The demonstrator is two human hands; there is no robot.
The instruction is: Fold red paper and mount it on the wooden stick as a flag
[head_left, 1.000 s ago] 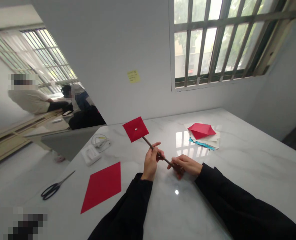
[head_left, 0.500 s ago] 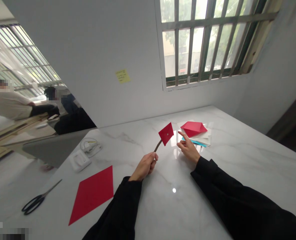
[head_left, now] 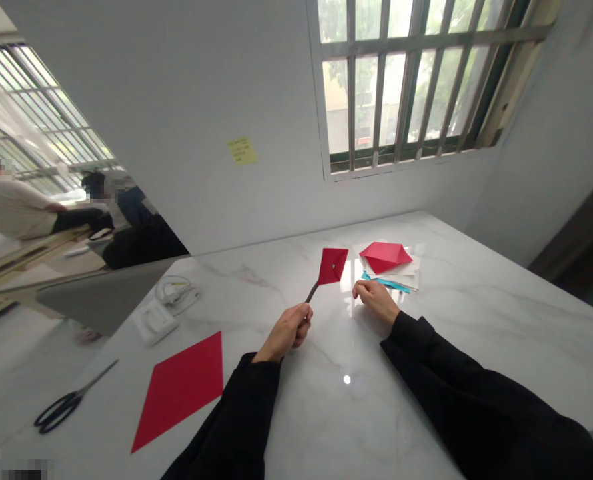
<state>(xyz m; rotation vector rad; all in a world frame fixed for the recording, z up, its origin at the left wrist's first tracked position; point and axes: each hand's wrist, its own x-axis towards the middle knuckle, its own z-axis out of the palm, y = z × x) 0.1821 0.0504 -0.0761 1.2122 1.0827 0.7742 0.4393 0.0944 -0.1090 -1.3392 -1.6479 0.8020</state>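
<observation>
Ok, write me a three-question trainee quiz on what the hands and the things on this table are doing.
1. True or false: the left hand is closed around a thin stick with a red paper square pinned at its tip.
2. What lies flat on the table between the scissors and the left sleeve?
A. a red paper sheet
B. a blue folder
C. a ruler
3. Fill in: the right hand is curled just in front of a paper ____ topped with a folded red piece.

Key: 1 true; 2 A; 3 stack.
</observation>
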